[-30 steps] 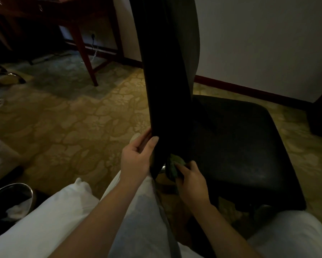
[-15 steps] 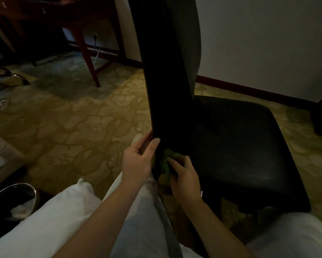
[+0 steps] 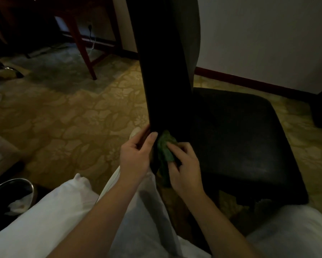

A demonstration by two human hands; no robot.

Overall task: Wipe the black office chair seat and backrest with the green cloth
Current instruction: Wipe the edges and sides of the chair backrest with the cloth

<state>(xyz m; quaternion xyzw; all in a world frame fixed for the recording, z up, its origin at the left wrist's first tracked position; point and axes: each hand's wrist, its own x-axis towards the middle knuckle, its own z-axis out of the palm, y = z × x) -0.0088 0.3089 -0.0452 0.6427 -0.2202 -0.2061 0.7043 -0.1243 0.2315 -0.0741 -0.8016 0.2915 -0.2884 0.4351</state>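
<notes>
Head view, looking down over the person's knees: the black chair stands side-on and close. Its backrest [image 3: 165, 71] rises as a tall dark slab through the middle of the picture, and the padded seat [image 3: 240, 138] spreads out to the right of it.

The left hand [image 3: 136, 157] grasps the near lower edge of the backrest. The thumb lies along the side facing us and the fingers wrap round behind, so the edge is pinched between them.

Just to the right, the right hand [image 3: 184, 168] holds the green cloth [image 3: 165, 149] bunched up, with the fingers curled over it and the forefinger laid across the top. The cloth is pressed against the bottom of the backrest, right where the backrest meets the rear of the seat. A loose end hangs down below the hand. The two hands are nearly touching, with only the backrest's edge between them.

White trousers [image 3: 44, 224] fill the bottom of the frame. A patterned yellow carpet [image 3: 72, 118] covers the floor. At lower left sits a metal bin [image 3: 26, 185] with something pale and crumpled inside. A reddish wooden leg [image 3: 83, 53] stands farther back on the left, and a plain wall [image 3: 268, 34] runs behind the chair.
</notes>
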